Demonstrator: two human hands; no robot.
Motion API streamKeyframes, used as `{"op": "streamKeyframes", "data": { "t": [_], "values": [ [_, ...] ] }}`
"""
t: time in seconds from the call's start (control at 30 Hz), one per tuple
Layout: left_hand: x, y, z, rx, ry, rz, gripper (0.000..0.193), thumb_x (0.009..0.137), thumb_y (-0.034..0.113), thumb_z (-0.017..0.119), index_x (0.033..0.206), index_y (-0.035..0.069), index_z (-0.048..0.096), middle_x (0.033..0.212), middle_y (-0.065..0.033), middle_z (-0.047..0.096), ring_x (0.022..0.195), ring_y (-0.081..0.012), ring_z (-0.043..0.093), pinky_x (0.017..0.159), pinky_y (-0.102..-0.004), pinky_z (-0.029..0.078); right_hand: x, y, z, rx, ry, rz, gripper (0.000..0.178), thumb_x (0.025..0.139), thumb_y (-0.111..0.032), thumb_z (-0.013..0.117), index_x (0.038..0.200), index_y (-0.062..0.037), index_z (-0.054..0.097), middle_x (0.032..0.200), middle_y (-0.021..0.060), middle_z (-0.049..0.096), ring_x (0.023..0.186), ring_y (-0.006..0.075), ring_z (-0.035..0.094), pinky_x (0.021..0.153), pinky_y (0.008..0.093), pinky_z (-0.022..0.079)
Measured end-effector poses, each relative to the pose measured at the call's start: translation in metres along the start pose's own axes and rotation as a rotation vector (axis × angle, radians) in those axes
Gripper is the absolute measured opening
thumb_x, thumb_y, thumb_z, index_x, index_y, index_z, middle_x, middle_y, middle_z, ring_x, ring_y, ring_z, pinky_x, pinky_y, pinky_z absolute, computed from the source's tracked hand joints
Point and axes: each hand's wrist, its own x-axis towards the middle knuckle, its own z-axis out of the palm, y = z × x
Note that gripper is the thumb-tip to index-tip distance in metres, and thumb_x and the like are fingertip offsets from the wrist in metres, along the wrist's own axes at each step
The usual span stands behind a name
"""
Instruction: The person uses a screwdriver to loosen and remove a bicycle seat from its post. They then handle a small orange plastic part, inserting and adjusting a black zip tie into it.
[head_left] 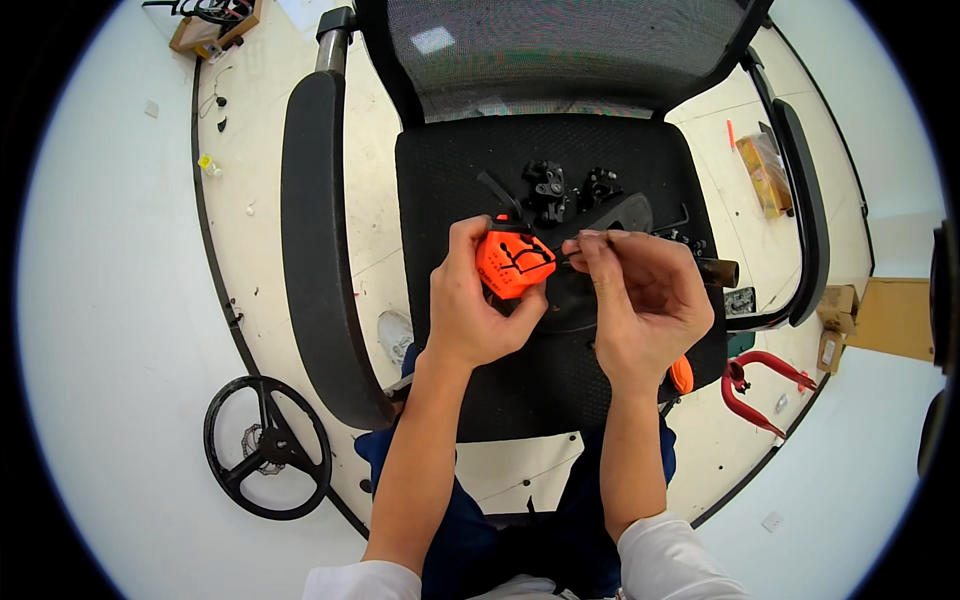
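Note:
My left hand (pixel 470 310) is closed around an orange, faceted block-shaped case (pixel 508 270) with black lines on its face and a black part along its top. Close to the right side of this case, my right hand (pixel 650 300) pinches a thin dark rod (pixel 568 254). The rod points at the case; whether its tip touches or enters it I cannot tell. Beyond my hands, black metal clamp-like parts (pixel 547 188) and another black mechanical part (pixel 601 186) lie on the chair's black seat (pixel 440 165). An L-shaped hex key (pixel 678 220) rests at the seat's right side.
Padded armrests, left (pixel 312 250) and right (pixel 802 200), flank the seat, with a mesh backrest (pixel 560 60) behind. An orange-ended object (pixel 681 375) lies by my right wrist. Around the chair are a black three-spoke wheel (pixel 268 447), a red fork (pixel 740 405) and cardboard boxes (pixel 838 308).

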Motion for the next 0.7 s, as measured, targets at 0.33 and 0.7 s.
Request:
{"op": "streamKeyframes", "data": {
  "t": [0.33, 0.7],
  "values": [
    [-0.001, 0.006, 0.012, 0.010, 0.008, -0.049, 0.055, 0.075, 0.015, 0.081, 0.114, 0.001, 0.045, 0.090, -0.0159, 0.064, 0.076, -0.0281, 0.068, 0.067, -0.0323, 0.053, 0.013, 0.011, -0.002, -0.158, -0.121, -0.007, 0.010, 0.078, 0.003, 0.072, 0.087, 0.0026, 0.067, 0.083, 0.0109, 0.070, 0.073, 0.0137, 0.070, 0.066, 0.0241, 0.055],
    [-0.002, 0.008, 0.021, -0.085, -0.003, -0.244, 0.052, 0.074, 0.012, 0.081, 0.111, 0.001, 0.045, 0.097, -0.0139, 0.066, 0.087, -0.0230, 0.069, 0.076, -0.0314, 0.054, -0.008, 0.033, -0.021, -0.379, -0.381, -0.145, 0.032, 0.071, -0.001, 0.064, 0.103, -0.0019, 0.067, 0.117, 0.0165, 0.061, 0.104, 0.0317, 0.061, 0.089, 0.0368, 0.049]
  ]
}}
